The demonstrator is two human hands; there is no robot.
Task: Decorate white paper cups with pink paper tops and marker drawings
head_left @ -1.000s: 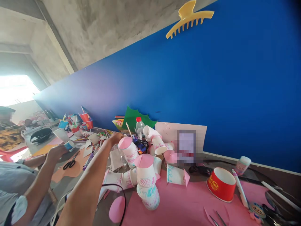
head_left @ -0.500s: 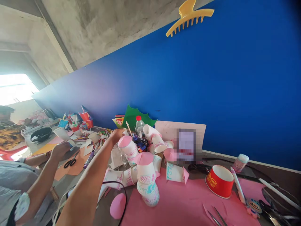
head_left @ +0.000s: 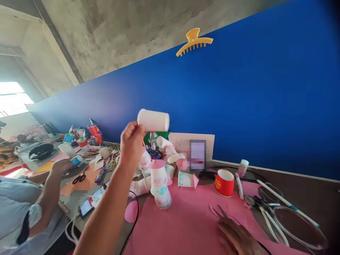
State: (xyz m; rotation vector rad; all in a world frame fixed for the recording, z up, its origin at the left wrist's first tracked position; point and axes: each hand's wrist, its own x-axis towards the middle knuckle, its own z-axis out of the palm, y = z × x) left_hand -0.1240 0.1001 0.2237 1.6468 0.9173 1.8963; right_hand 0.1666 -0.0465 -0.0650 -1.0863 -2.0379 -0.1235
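Note:
My left hand (head_left: 132, 136) is closed on the rim end of a plain white paper cup (head_left: 155, 120), held sideways above the table. My right hand (head_left: 236, 235) lies low over the pink paper sheet (head_left: 183, 219), fingers stretched forward beside the scissors (head_left: 221, 211); their blades show, the handles are covered. Between my hands stands a stack of decorated paper cups (head_left: 160, 189) topped by a pink paper cone (head_left: 158, 165). More decorated cups lie behind it, one a cup with a pink point (head_left: 186, 179). A loose pink paper piece (head_left: 131, 211) lies left of the stack.
A red paper bowl (head_left: 224, 184), a small bottle (head_left: 243, 168) and pliers (head_left: 271, 223) are at the right. A phone (head_left: 92, 201) with a cable lies left. Another person's hand (head_left: 62, 166) is near black scissors (head_left: 80, 177). A blue partition (head_left: 239, 99) stands behind.
My left hand has risen from behind the cups, bringing up the white paper cup. My right hand has come into view over the scissors. The view has shifted.

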